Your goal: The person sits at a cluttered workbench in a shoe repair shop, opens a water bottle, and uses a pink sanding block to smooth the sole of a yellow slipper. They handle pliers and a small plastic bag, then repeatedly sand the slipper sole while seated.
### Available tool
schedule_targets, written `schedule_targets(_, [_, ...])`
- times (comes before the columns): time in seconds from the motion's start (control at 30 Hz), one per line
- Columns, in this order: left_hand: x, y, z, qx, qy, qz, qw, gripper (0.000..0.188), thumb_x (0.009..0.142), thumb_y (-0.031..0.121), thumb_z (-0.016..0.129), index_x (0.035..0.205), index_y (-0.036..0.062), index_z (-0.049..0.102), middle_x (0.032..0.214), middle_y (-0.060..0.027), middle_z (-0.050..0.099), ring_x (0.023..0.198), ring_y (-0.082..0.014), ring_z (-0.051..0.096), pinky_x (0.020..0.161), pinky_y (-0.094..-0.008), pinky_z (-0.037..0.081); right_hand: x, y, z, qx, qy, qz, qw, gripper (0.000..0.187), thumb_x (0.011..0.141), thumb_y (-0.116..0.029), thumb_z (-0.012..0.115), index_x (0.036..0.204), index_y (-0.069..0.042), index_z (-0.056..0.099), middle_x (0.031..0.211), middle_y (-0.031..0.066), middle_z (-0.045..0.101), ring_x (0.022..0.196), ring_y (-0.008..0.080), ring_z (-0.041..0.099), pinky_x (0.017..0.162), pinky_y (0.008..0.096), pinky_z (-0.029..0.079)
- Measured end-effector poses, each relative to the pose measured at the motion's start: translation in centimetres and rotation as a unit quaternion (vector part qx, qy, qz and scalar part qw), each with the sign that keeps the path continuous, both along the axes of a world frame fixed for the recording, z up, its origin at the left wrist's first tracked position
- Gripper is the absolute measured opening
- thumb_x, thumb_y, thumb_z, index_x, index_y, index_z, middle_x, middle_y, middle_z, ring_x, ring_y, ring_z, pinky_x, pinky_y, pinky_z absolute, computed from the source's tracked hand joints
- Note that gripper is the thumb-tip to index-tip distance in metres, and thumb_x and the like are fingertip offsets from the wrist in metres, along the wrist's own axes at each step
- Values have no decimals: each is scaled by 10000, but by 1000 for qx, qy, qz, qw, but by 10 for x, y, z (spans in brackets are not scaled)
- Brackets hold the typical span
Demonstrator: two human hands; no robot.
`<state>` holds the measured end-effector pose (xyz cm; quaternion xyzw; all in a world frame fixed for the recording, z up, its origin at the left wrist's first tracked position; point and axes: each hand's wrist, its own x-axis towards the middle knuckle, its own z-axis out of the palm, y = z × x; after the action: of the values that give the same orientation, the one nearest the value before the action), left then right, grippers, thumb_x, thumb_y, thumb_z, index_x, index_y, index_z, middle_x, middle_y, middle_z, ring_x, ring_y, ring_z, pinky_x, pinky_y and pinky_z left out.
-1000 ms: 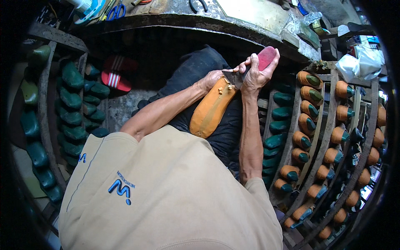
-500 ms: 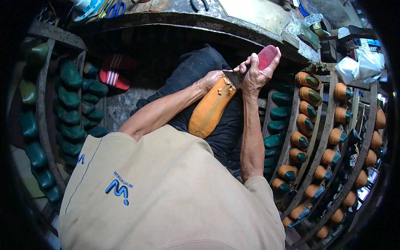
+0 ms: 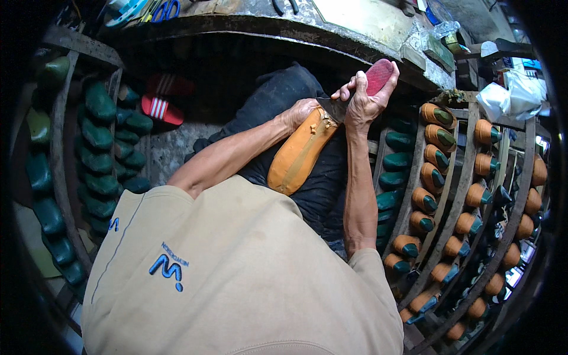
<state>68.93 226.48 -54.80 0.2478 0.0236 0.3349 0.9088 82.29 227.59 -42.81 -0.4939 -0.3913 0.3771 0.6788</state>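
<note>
A tan leather shoe upper on its last (image 3: 300,155) lies across my lap, its sole side turned up with a darker strip down the middle. My left hand (image 3: 303,113) is closed around its far end. In my right hand (image 3: 365,109) is a knife with a wide, rounded red textured handle (image 3: 379,77). Its dark, broad blade (image 3: 335,109) rests against the far end of the shoe, between my two hands. Small ragged leather bits stand up beside the blade. The blade's edge is partly hidden by my hands.
Racks on the right hold several tan shoe uppers on green lasts (image 3: 435,177); more green lasts (image 3: 97,139) fill the left racks. Ahead is a worn workbench (image 3: 236,23) with blue-handled scissors (image 3: 165,10). Red striped slippers (image 3: 163,110) lie on the floor at left.
My right hand and the red handle have shifted very slightly toward the bench. The leather bits at the shoe's far end look slightly different; both grips stay the same.
</note>
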Motion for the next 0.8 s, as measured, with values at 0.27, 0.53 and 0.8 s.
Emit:
schedule_targets(0.27, [-8,3,-7,134,330,52,933,418,1084,146,732,1477,17,674,1291,2,743,1130,-68,685,1066,-259,565,5,-14,-2,0,-55,4,998,793,1055,71,609,1705,-206,249,806,48,575,558,109,546,476,274,519])
schedule_targets(0.53, [-5,1,-16,101,183,60,976,319,1074,188,765,1343,22,718,1236,-6,743,1052,-62,678,1001,-263,583,-1,-7,2,8,-41,27,999,756,1069,61,594,1691,-216,266,784,55,570,517,119,547,475,293,546])
schedule_targets(0.8, [-2,0,-22,67,262,65,961,279,1137,214,662,1328,20,724,1213,-4,736,1060,-82,704,971,-255,596,6,-17,3,-25,-89,34,995,763,1053,60,617,1689,-198,286,800,46,587,537,110,562,468,264,504])
